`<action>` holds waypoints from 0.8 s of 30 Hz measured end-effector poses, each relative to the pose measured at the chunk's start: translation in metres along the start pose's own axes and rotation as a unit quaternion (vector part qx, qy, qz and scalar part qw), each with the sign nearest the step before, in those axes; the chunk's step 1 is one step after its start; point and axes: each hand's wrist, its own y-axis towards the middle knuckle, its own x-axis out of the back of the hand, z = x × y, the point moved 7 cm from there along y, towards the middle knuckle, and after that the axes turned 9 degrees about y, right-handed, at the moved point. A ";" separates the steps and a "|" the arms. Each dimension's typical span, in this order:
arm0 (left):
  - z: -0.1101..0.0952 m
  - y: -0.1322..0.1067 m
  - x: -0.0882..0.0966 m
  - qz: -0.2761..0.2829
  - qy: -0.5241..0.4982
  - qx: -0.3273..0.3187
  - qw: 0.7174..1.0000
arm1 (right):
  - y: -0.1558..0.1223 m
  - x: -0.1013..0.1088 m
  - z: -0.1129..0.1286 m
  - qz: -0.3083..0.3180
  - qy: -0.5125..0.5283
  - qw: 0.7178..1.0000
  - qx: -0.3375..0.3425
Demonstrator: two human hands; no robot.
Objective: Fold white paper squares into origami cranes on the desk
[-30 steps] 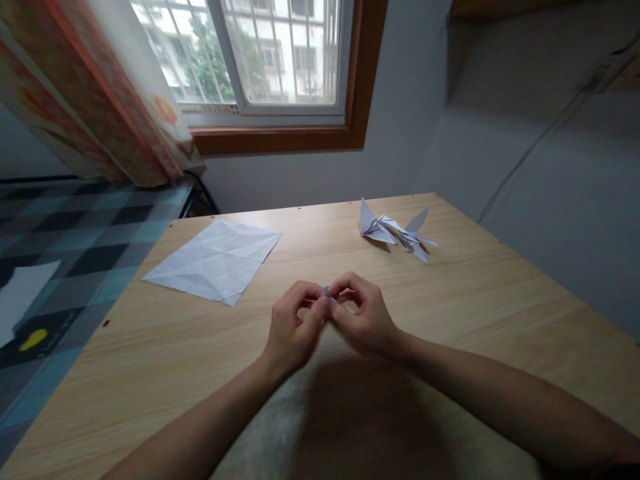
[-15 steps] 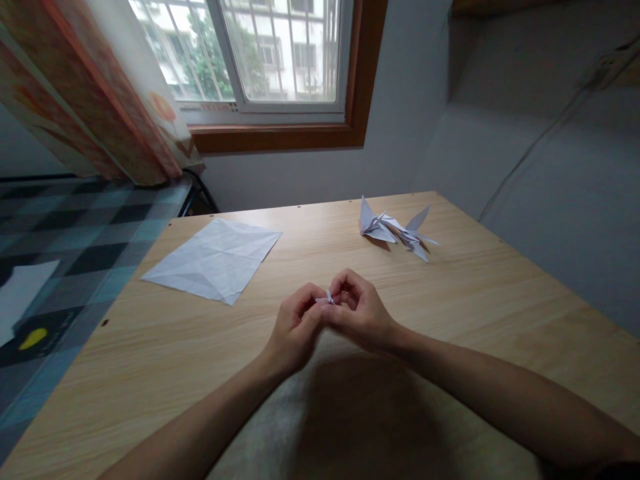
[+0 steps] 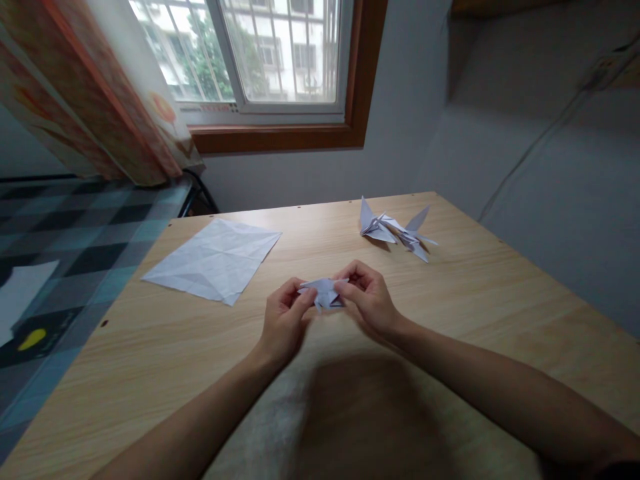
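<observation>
Between my two hands, above the wooden table (image 3: 220,373), is a small folded white paper figure (image 3: 325,291) with pointed ends. My left hand (image 3: 286,313) pinches its left side, thumb on top. The right side is pinched by my right hand (image 3: 369,297), whose thumb also lies over the paper. Parts of the figure are hidden behind the fingers. Beyond my right hand, two folded paper cranes (image 3: 395,230) rest close together on the table. A creased square sheet of white paper (image 3: 215,260) lies flat to the left of my hands.
Left of the table is a surface with a checkered cloth (image 3: 100,260), bearing a white sheet (image 3: 25,293). A curtain (image 3: 95,87) hangs beside the barred window (image 3: 280,60) behind the table. A cable (image 3: 530,153) runs down the right wall.
My hands have moved apart a little, and the paper figure between them has turned so that more of it shows. The sheet and the cranes have stayed in place.
</observation>
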 end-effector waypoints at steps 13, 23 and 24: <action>0.010 0.026 0.036 -0.143 -0.149 0.077 0.975 | 0.028 0.062 -0.008 -0.226 0.082 0.970 -0.025; 0.015 0.032 0.044 -0.163 -0.217 0.097 0.957 | 0.034 0.074 -0.011 -0.230 0.074 0.970 -0.037; 0.015 0.032 0.045 -0.167 -0.219 0.102 0.956 | 0.034 0.074 -0.011 -0.228 0.073 0.970 -0.037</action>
